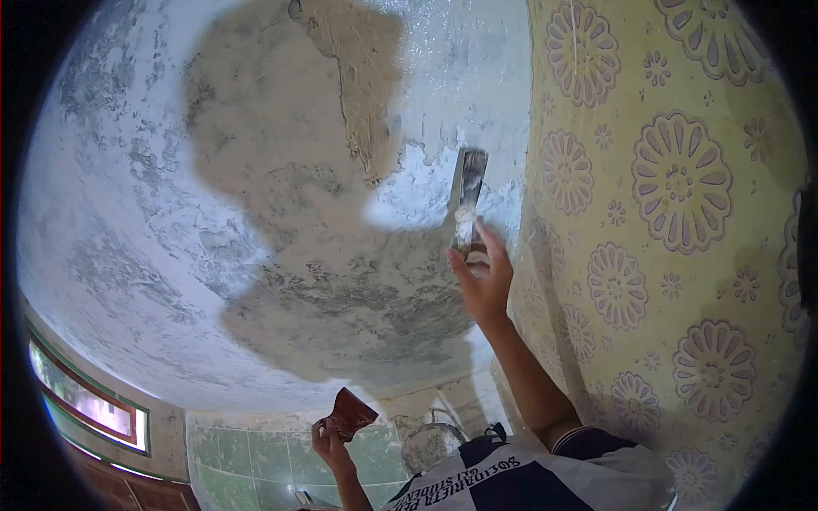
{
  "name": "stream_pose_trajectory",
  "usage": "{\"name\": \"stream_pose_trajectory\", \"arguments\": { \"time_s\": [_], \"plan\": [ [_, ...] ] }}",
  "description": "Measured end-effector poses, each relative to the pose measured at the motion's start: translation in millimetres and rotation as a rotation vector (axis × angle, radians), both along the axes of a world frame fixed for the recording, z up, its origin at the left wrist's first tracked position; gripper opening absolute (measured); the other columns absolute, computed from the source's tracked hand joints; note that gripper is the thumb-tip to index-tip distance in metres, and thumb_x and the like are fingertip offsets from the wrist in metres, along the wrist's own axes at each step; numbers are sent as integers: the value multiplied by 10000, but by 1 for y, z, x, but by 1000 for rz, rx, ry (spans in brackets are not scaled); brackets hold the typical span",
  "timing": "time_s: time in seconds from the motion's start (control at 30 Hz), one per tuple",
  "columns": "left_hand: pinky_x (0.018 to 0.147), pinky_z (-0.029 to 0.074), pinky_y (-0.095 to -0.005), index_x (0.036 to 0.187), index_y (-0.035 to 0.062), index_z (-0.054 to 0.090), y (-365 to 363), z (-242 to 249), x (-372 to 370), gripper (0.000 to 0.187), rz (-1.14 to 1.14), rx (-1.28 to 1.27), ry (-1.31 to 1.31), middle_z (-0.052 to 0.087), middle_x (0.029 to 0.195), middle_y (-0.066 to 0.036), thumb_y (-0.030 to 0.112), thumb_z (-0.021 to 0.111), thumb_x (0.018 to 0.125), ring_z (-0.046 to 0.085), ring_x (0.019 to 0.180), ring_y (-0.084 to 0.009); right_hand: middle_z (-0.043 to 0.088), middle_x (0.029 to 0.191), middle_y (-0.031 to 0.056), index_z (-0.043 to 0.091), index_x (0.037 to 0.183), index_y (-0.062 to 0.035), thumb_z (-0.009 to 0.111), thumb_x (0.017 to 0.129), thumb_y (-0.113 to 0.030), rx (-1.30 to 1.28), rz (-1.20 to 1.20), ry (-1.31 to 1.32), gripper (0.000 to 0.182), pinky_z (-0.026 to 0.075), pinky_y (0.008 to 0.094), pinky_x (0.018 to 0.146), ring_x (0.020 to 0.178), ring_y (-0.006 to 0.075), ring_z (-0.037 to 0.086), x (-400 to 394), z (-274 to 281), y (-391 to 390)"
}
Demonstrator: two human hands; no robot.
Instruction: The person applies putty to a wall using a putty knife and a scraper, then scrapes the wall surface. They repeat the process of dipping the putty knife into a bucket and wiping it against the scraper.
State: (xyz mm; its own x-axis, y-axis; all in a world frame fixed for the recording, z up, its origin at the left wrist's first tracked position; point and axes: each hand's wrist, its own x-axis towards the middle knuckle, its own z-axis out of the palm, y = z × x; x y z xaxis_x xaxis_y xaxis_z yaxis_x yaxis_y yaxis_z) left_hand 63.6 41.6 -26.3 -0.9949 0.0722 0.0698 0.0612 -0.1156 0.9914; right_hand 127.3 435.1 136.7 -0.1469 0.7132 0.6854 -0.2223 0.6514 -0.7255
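Observation:
My right hand (pixel 488 285) is raised to the wall, fingers closed round the handle end of a putty knife (pixel 472 179). The long metal blade lies against the wall or very near it, pointing up, and whitish filler is smeared on its lower part. Lower down on the left, my left hand (pixel 331 443) grips a dark red, flared plastic scraper (pixel 351 414) by its narrow end. Its wide edge, with pale residue on it, points up and right, apart from the wall. The patchy plaster wall (pixel 298 221) shows grey, white and wet glossy areas.
On the right, the wall carries yellow flower-patterned covering (pixel 618 285), meeting the plaster along a vertical line. Green tiles (pixel 256 464) run along the bottom. A framed window (pixel 94 396) is at lower left. My patterned shirt (pixel 528 477) fills the bottom edge.

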Motion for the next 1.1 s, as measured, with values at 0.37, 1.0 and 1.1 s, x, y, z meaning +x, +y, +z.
{"name": "stream_pose_trajectory", "arguments": {
  "time_s": [0.37,1.0,1.1],
  "plan": [
    [596,484,-243,1035,17,585,2,-7,0,144,11,-13,-30,656,851,-49,159,598,1010,605,726,-93,596,1098,131,549,1333,24,802,843,-147,-17,40,-19,578,606,316,689,912,208,636,-8,-5,8],
    [590,461,-233,1019,27,577,-6,-21,3,147,-22,25,1,650,829,-32,172,605,1011,592,738,-81,588,1087,131,519,1342,15,794,853,-183,-25,63,-54,595,596,297,646,934,206,627,-7,-32,2],
    [568,452,-233,1018,26,575,-5,-15,4,143,7,12,1,638,813,-29,165,604,1010,581,715,-78,595,1088,137,499,1353,18,788,865,-219,49,2,-191,615,578,326,702,930,211,630,1,-49,-16]
  ]
}}
